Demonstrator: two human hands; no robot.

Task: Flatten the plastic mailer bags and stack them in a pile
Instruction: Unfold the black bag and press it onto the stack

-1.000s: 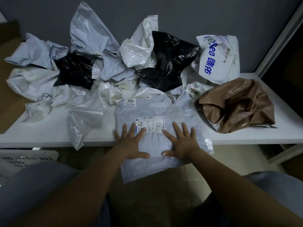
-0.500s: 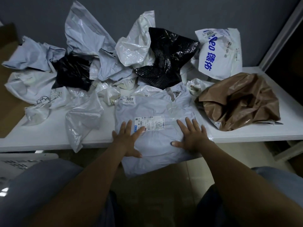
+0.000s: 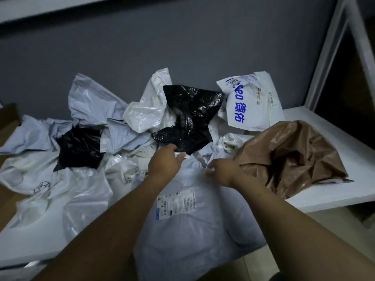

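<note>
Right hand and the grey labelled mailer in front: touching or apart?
Touching. The head view shows the right hand with its fingers curled onto the far edge of the grey labelled mailer, with no gap between them.

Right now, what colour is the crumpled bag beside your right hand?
That mailer bag is brown, shown best in head view.

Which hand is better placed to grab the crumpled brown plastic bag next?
Right. The right hand, pinching the flat grey mailer bag, sits beside the crumpled brown plastic bag; the left hand is farther, by the black crumpled plastic bag.
</note>
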